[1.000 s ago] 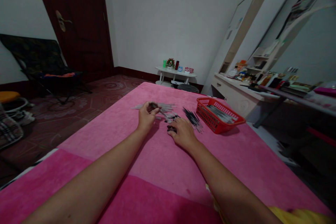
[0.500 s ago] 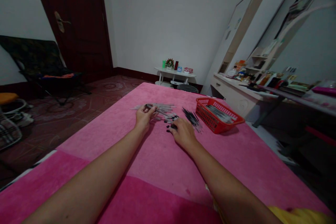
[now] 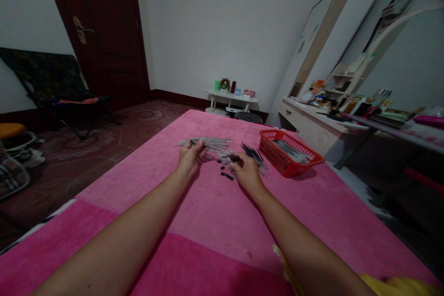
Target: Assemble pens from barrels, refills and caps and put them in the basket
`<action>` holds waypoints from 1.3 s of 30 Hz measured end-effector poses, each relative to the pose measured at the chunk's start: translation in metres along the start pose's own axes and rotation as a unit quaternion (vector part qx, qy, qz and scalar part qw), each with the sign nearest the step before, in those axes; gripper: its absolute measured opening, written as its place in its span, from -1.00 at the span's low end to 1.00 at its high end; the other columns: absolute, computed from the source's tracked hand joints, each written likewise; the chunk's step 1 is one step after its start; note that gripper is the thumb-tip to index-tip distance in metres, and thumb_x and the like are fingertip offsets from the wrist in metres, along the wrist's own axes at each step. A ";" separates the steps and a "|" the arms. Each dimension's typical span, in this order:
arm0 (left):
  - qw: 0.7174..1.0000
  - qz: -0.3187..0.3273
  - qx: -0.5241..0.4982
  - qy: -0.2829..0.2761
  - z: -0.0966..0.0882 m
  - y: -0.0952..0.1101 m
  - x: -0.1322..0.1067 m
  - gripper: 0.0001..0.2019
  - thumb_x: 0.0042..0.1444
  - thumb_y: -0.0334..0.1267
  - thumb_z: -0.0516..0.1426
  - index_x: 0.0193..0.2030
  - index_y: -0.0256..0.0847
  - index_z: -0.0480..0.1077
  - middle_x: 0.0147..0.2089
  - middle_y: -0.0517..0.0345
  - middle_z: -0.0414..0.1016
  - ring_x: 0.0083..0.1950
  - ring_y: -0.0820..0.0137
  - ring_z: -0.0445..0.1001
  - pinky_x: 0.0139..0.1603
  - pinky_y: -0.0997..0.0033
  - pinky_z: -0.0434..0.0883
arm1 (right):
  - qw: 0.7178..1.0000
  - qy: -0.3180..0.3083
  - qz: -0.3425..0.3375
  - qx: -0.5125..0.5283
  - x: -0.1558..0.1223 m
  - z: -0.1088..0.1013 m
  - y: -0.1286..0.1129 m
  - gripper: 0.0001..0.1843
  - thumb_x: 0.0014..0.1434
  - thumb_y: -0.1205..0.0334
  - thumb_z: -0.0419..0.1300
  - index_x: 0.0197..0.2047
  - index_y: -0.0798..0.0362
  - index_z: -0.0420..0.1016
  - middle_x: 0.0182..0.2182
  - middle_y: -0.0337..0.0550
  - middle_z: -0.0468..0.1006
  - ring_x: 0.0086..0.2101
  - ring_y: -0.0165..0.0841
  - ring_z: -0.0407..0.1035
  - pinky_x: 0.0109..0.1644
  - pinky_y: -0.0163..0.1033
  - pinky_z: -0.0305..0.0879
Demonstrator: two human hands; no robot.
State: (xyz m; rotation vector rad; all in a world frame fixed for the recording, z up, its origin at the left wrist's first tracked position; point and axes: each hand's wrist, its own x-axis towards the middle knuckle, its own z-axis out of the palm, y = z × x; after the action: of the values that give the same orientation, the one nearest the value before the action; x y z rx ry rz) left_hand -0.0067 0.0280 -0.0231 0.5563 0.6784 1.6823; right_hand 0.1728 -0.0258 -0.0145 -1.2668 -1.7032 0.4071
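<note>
My left hand (image 3: 188, 162) is closed with thumb and fingers pinched on a slim pen-like tube, partly hidden by the fingers. Just beyond it lies a pile of pale grey pen-like tubes (image 3: 219, 142) on the pink cloth. To the right, my right hand (image 3: 249, 173) has its fingertips drawn together on a small dark piece (image 3: 234, 158). Several small black pieces (image 3: 229, 177) lie on the cloth left of that hand. Small whitish pieces (image 3: 224, 154) are heaped between both hands. Thin black sticks with pale ends (image 3: 249, 149) lie fanned beyond my right hand.
A red plastic basket (image 3: 276, 157) holding pale slim sticks (image 3: 292, 150) stands right of my right hand. The pink cloth (image 3: 208, 212) covers the surface. A cluttered dressing table (image 3: 308, 122) is on the right, a low white stand (image 3: 227, 95) behind, a folding chair (image 3: 58, 83) on the left.
My right hand has lifted slightly from the small black pieces and pinches a dark piece. More black pieces show on the cloth beside it. My left hand has barely shifted.
</note>
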 end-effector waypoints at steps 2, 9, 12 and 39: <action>1.000 -0.006 0.004 -0.008 0.000 0.000 0.000 -0.78 -0.14 -0.36 0.35 -0.41 -0.32 0.39 -0.40 0.15 0.52 -0.40 0.49 0.52 -0.34 0.54 0.52 | 1.000 0.002 -0.002 0.007 0.000 -0.002 -0.002 -0.73 -0.03 0.35 0.13 -0.22 0.12 0.53 -0.33 -0.13 0.58 -0.38 -0.36 0.39 -0.25 -0.27 0.29; 1.000 -0.014 -0.005 0.001 0.002 0.001 -0.002 -0.80 -0.13 -0.41 0.33 -0.41 -0.32 0.37 -0.41 0.16 0.51 -0.43 0.51 0.52 -0.38 0.57 0.52 | 0.997 0.017 0.006 0.080 0.000 -0.002 -0.006 -0.69 0.00 0.29 0.14 -0.14 0.07 0.51 -0.25 -0.11 0.57 -0.33 -0.33 0.45 -0.23 -0.24 0.36; 1.000 -0.015 -0.010 0.008 0.002 0.001 -0.003 -0.80 -0.13 -0.43 0.33 -0.42 -0.32 0.36 -0.43 0.18 0.50 -0.45 0.52 0.51 -0.40 0.58 0.52 | 0.978 0.032 0.087 0.187 0.000 0.000 -0.005 -0.76 -0.01 0.17 0.20 -0.24 0.07 0.42 -0.39 -0.16 0.54 -0.46 -0.33 0.46 -0.38 -0.25 0.38; 0.997 -0.059 0.026 -0.041 0.003 -0.003 -0.006 -0.83 -0.08 -0.41 0.31 -0.42 -0.35 0.38 -0.42 0.13 0.51 -0.42 0.49 0.52 -0.38 0.53 0.55 | 0.965 0.042 0.115 0.231 0.000 0.003 -0.009 -0.76 -0.05 0.14 0.27 -0.33 0.06 0.38 -0.49 -0.20 0.53 -0.50 -0.35 0.47 -0.44 -0.30 0.40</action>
State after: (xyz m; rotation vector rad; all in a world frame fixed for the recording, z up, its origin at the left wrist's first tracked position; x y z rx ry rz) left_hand -0.0012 0.0226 -0.0236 0.6084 0.6844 1.5274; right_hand 0.1650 -0.0290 -0.0097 -1.1139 -1.2921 0.8256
